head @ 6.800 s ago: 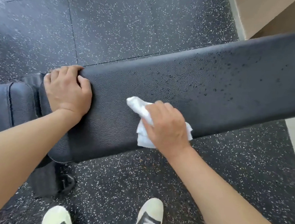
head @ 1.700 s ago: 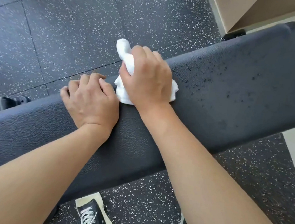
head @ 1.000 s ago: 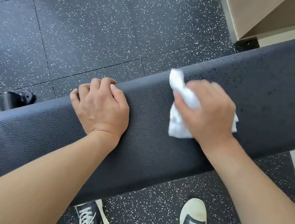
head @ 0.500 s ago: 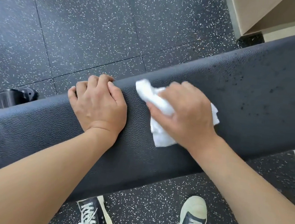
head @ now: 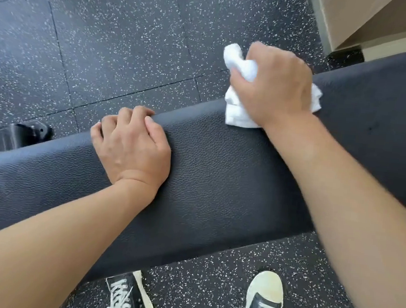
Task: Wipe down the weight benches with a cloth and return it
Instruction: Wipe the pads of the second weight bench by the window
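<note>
Right hand (head: 274, 86), gripping crumpled white cloth (head: 236, 109), has slid to far edge of black leather-textured bench surface (head: 219, 180); left hand (head: 131, 147) stays curled over that edge.

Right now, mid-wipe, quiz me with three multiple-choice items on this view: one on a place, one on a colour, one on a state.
1. Where is the cloth?
A. at the bench pad's far edge
B. on the floor
C. by the shoes

2. What colour is the cloth?
A. blue
B. white
C. yellow

3. What is the left hand doing?
A. holding the cloth
B. hanging free in the air
C. resting on the bench pad

Answers: 1 A, the right hand presses the bunched cloth at the pad's far edge. 2 B, it is plainly white against the black pad. 3 C, the palm lies on the pad, fingers curled over its far edge.
</note>
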A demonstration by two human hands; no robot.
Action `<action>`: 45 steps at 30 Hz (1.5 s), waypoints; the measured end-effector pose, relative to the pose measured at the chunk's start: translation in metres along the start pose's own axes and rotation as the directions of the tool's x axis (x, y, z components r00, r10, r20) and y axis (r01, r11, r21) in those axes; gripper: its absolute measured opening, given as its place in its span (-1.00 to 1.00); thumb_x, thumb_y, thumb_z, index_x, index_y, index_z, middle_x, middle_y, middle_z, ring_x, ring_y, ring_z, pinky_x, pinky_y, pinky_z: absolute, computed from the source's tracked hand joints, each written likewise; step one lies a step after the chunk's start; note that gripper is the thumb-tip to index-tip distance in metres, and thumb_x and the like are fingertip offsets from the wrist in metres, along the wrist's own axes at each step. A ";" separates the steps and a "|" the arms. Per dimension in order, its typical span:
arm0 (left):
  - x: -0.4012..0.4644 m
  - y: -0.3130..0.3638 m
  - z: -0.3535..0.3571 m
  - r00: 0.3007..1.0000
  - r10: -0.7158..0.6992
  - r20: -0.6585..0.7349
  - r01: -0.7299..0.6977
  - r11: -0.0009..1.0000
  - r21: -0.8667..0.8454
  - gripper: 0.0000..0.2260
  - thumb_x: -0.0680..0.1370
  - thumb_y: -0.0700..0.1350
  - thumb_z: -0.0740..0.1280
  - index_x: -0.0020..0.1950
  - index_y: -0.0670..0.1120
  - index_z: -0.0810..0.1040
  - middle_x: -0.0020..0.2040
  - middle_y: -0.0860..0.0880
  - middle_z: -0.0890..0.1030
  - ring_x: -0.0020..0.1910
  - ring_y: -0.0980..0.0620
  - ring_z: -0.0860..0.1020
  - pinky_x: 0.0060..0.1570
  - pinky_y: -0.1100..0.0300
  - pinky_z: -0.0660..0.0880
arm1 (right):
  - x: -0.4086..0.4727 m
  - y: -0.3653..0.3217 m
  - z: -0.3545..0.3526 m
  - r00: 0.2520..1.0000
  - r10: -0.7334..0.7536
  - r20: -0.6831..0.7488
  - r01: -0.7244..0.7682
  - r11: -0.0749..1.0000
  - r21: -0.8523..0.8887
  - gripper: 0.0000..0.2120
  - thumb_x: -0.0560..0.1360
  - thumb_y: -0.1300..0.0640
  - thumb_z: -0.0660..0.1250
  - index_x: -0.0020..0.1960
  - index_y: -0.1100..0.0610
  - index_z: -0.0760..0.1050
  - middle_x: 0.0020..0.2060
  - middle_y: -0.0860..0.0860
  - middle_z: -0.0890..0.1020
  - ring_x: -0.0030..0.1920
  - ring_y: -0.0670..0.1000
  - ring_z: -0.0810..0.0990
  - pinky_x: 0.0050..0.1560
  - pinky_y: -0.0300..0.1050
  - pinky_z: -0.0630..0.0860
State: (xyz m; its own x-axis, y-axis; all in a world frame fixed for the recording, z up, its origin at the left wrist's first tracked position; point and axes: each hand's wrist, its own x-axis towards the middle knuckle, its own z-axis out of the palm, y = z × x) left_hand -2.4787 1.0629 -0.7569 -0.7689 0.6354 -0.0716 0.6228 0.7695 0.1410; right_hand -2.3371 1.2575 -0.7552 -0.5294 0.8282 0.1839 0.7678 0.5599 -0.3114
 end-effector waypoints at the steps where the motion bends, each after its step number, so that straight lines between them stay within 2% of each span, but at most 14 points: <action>1: 0.000 0.000 0.000 1.000 -0.001 0.001 0.001 1.000 -0.004 -0.64 0.66 0.03 0.00 0.20 0.06 0.56 0.14 -0.05 0.60 0.20 -0.20 0.46 0.43 -0.19 0.26 | 0.001 -0.008 0.004 0.998 0.064 -0.014 -0.064 0.998 -0.029 -0.73 0.56 -0.14 0.25 -0.16 0.02 0.31 -0.28 -0.01 0.44 -0.25 0.14 0.37 -0.24 -0.02 0.19; 5: 0.000 0.002 0.000 1.000 -0.010 -0.006 0.010 1.000 -0.011 -0.63 0.66 0.03 -0.01 0.20 0.06 0.57 0.15 -0.05 0.61 0.20 -0.19 0.46 0.42 -0.17 0.25 | -0.016 -0.055 0.011 0.995 0.096 -0.041 -0.097 0.995 -0.026 -0.79 0.55 -0.11 0.30 -0.12 0.00 0.38 -0.20 0.03 0.61 -0.16 0.15 0.54 -0.21 -0.03 0.20; 9: 0.001 0.000 0.001 1.000 -0.015 -0.005 0.015 1.000 0.011 -0.59 0.64 0.05 -0.05 0.15 0.00 0.57 0.14 -0.10 0.61 0.18 -0.23 0.47 0.40 -0.21 0.27 | -0.062 -0.088 0.007 0.964 -0.263 -0.027 0.264 0.953 0.145 -0.81 0.52 -0.02 0.39 -0.07 0.11 0.55 -0.22 0.08 0.59 -0.20 0.19 0.55 -0.25 0.05 0.33; 12: 0.001 0.001 0.002 1.000 -0.014 -0.005 0.014 1.000 0.020 -0.58 0.64 0.06 -0.06 0.16 0.01 0.57 0.14 -0.10 0.60 0.20 -0.23 0.46 0.40 -0.21 0.26 | -0.087 -0.049 -0.012 0.807 -0.591 -0.005 0.573 0.779 0.255 -0.83 0.53 0.08 0.43 -0.12 0.16 0.54 -0.28 0.11 0.53 -0.27 0.18 0.49 -0.29 0.10 0.41; 14: 0.001 0.000 0.002 1.000 0.000 -0.013 0.000 1.000 0.017 -0.59 0.64 0.05 -0.04 0.20 0.03 0.57 0.15 -0.08 0.61 0.20 -0.22 0.46 0.41 -0.20 0.26 | -0.088 -0.003 -0.026 0.747 -0.662 0.069 0.628 0.735 0.255 -0.79 0.58 0.06 0.40 -0.13 0.19 0.53 -0.27 0.11 0.51 -0.26 0.17 0.47 -0.27 0.10 0.40; 16: 0.001 -0.001 0.003 1.000 0.011 -0.018 -0.011 1.000 0.021 -0.61 0.65 0.05 -0.02 0.20 0.03 0.58 0.15 -0.08 0.61 0.19 -0.23 0.47 0.41 -0.20 0.27 | -0.084 0.042 -0.037 0.852 -0.517 0.082 0.492 0.845 0.210 -0.75 0.60 0.04 0.38 -0.09 0.23 0.57 -0.25 0.13 0.53 -0.23 0.20 0.50 -0.20 0.12 0.42; 18: 0.000 -0.002 0.003 1.000 0.012 -0.020 -0.012 1.000 0.025 -0.61 0.65 0.04 -0.01 0.20 0.02 0.58 0.13 -0.09 0.61 0.18 -0.23 0.47 0.42 -0.20 0.26 | -0.079 0.071 -0.045 0.979 -0.204 0.017 0.200 0.969 0.143 -0.73 0.57 -0.01 0.39 -0.05 0.22 0.57 -0.21 0.13 0.57 -0.15 0.24 0.55 -0.12 0.11 0.42; 23: 0.002 -0.002 0.003 1.000 0.002 -0.018 -0.002 0.999 0.035 -0.61 0.66 0.04 -0.02 0.20 0.02 0.57 0.14 -0.09 0.60 0.19 -0.24 0.46 0.43 -0.19 0.23 | -0.062 0.017 -0.025 0.948 0.265 -0.178 -0.255 0.964 0.077 -0.76 0.50 -0.03 0.36 -0.11 0.16 0.46 -0.21 0.11 0.57 -0.18 0.23 0.52 -0.24 -0.01 0.21; 25: 0.002 -0.001 0.003 1.000 0.004 -0.014 -0.003 0.999 0.032 -0.61 0.65 0.04 -0.02 0.20 0.02 0.58 0.16 -0.08 0.61 0.20 -0.23 0.46 0.42 -0.18 0.23 | -0.044 -0.030 -0.008 0.961 0.213 -0.175 -0.207 0.977 0.051 -0.78 0.48 -0.04 0.37 -0.10 0.13 0.49 -0.22 0.08 0.59 -0.19 0.20 0.54 -0.23 -0.04 0.17; 31: 0.000 0.000 0.002 1.000 -0.013 -0.023 0.014 1.000 0.018 -0.59 0.65 0.03 -0.03 0.21 0.04 0.60 0.18 -0.08 0.62 0.21 -0.22 0.47 0.40 -0.19 0.27 | -0.017 -0.100 0.029 0.985 -0.129 0.115 0.120 0.989 0.087 -0.85 0.55 -0.06 0.29 -0.05 0.01 0.40 -0.13 -0.03 0.63 -0.08 0.12 0.58 -0.19 -0.06 0.22; 37: -0.001 -0.001 0.001 1.000 -0.001 -0.017 0.001 1.000 0.003 -0.59 0.65 0.04 -0.02 0.21 0.01 0.60 0.17 -0.12 0.63 0.21 -0.25 0.47 0.41 -0.21 0.25 | -0.096 -0.019 -0.020 0.974 -0.214 -0.076 0.224 0.961 0.163 -0.82 0.51 0.08 0.43 -0.13 0.16 0.50 -0.30 0.06 0.51 -0.28 0.15 0.47 -0.30 0.03 0.40; 39: -0.001 -0.001 0.001 1.000 -0.002 -0.024 0.001 1.000 -0.009 -0.59 0.64 0.04 -0.01 0.20 0.00 0.60 0.17 -0.12 0.63 0.21 -0.25 0.47 0.41 -0.20 0.24 | -0.123 0.032 -0.039 0.987 -0.119 -0.109 0.130 0.987 0.095 -0.82 0.53 0.08 0.42 -0.13 0.18 0.51 -0.28 0.07 0.52 -0.26 0.16 0.49 -0.26 0.05 0.41; 41: 0.000 -0.001 0.002 1.000 0.002 -0.030 -0.002 1.000 -0.016 -0.60 0.65 0.03 0.00 0.18 -0.01 0.61 0.15 -0.12 0.64 0.19 -0.25 0.48 0.40 -0.19 0.24 | -0.144 0.066 -0.053 0.985 0.112 -0.132 -0.105 0.993 0.061 -0.81 0.53 0.02 0.36 -0.10 0.16 0.49 -0.24 0.04 0.54 -0.20 0.17 0.50 -0.21 0.01 0.38; 45: 0.000 -0.003 0.001 1.000 0.019 -0.012 -0.019 1.000 -0.009 -0.62 0.66 0.03 0.02 0.15 -0.03 0.60 0.13 -0.12 0.63 0.17 -0.25 0.48 0.41 -0.21 0.26 | -0.157 0.033 -0.047 0.865 0.465 -0.190 -0.454 0.885 0.100 -0.82 0.52 0.02 0.34 -0.10 0.09 0.39 -0.24 -0.04 0.47 -0.21 0.10 0.40 -0.24 0.02 0.38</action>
State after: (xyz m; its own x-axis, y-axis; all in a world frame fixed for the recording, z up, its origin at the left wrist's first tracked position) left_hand -2.4801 1.0604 -0.7586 -0.7586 0.6490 -0.0570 0.6360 0.7567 0.1515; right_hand -2.2117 1.1476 -0.7506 -0.0328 0.9810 0.1910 0.8839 0.1176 -0.4525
